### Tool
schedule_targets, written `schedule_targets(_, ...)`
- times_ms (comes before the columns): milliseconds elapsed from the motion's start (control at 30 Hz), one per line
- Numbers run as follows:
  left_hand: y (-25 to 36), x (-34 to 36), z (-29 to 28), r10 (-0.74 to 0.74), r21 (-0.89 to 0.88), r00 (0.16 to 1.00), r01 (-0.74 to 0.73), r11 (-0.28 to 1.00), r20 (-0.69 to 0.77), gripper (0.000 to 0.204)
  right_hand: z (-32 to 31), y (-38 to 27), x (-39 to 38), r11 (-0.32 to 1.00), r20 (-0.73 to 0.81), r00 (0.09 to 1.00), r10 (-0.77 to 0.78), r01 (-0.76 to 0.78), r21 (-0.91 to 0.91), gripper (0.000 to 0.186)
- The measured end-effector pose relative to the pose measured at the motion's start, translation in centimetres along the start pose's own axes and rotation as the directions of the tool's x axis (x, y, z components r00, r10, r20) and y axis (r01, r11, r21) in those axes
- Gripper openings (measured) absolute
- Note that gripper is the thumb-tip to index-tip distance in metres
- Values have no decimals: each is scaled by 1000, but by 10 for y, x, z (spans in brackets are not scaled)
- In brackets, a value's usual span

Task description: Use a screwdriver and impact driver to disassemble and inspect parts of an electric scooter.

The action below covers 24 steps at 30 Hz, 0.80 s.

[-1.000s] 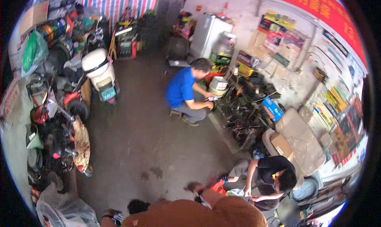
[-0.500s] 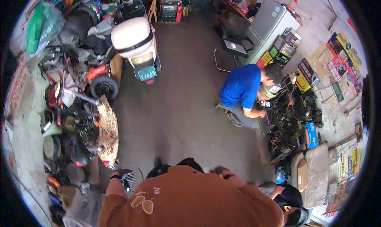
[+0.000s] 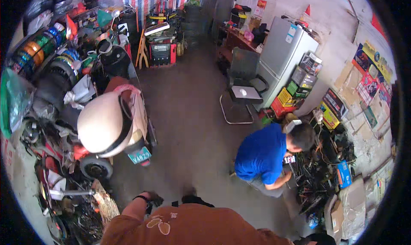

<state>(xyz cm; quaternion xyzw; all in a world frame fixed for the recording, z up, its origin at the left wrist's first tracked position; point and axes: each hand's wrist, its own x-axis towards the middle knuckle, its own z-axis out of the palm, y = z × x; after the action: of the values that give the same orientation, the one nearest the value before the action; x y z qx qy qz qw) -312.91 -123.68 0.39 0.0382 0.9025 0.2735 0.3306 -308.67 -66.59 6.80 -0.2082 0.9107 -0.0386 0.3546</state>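
Observation:
My left hand (image 3: 154, 198) is at the lower left, in front of my brown shirt, with a dark band round the wrist. It looks dark and smeared, so its fingers do not show clearly and I make out nothing in it. Below it is the grey floor (image 3: 171, 168). The nearest large thing is a cream-coloured scooter (image 3: 139, 148) with a big pale rear box (image 3: 105, 125), ahead and to the left. My right hand is out of sight, and my shirt fills the bottom edge.
A person in a blue shirt (image 3: 261, 155) sits low at the right, holding a phone (image 3: 289, 159) beside heaped parts (image 3: 317, 183). Behind are a chair (image 3: 244, 73) and a grey fridge (image 3: 284, 52). Tyres and parts (image 3: 55, 73) line the left; a red-black machine (image 3: 162, 53) stands at the back.
The view has tilted up and swung right, bringing the far curtain into sight. The scooter looks nearer. My left hand has moved inward; my right hand has left the view.

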Motion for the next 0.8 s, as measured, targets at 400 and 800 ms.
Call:
schedule_targets(400,-14,306,-188,146,81,972,-133,988,-183,36,-379,-32,371,810,-157,968,196,-70,582,52)
schedule_targets(800,-123,539,-404,-231,379,966,260,888,-120,24,-519,-30,498,636,-94,952,290,-118,763,50)
